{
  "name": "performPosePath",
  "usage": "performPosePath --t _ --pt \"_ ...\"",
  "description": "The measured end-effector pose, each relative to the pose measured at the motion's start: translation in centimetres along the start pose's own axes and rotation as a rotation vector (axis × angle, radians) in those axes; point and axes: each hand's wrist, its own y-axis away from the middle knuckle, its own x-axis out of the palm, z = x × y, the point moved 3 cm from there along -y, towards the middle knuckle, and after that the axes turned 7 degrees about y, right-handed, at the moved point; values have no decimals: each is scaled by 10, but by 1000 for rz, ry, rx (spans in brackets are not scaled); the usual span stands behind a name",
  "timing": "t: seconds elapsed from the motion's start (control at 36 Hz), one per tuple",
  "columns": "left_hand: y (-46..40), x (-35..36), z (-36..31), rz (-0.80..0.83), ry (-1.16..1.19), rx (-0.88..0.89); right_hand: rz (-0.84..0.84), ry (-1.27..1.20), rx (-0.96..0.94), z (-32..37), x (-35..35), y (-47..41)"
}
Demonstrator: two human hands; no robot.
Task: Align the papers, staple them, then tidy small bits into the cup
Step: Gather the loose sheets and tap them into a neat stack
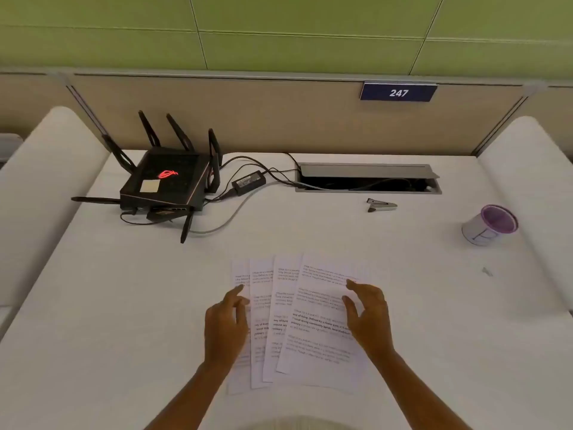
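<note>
A black angular router with upright antennas and a glowing red emblem [166, 184] sits at the far left of a white desk [124, 305], a pale yellow sticky note on its lid and dark cables trailing right to a black power adapter [249, 182]. Near the desk's front edge, four white printed paper sheets [297, 324] lie fanned out, overlapping, each one offset to the right of the sheet below. The person's left hand [224, 328] rests on the leftmost sheets, fingers loosely spread and gripping nothing. The right hand [369, 315] is on the right edge of the top sheet, fingers curled but parted, nothing held. Behind the sheets, a grey recessed cable tray with its lid raised [367, 178] runs along the back of the desk, below a dark blue plate reading 247 [398, 92]. A small silver stapler [382, 205] lies just in front of the tray, well apart from the sheets. Farther right, a small grey scrap [486, 270] lies on the desk. A white cup with a purple rim [488, 225] stands near the right edge.
</note>
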Motion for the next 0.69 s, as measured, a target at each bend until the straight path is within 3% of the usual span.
performPosePath --t 0.11,0.28,0.69 --pt "2 -3 9 -9 -27 -262 139 226 21 -7 6 5" --pt "10 5 10 86 -92 -368 374 357 75 -16 30 19" --pt "6 32 -2 141 258 -556 465 385 -46 9 52 22"
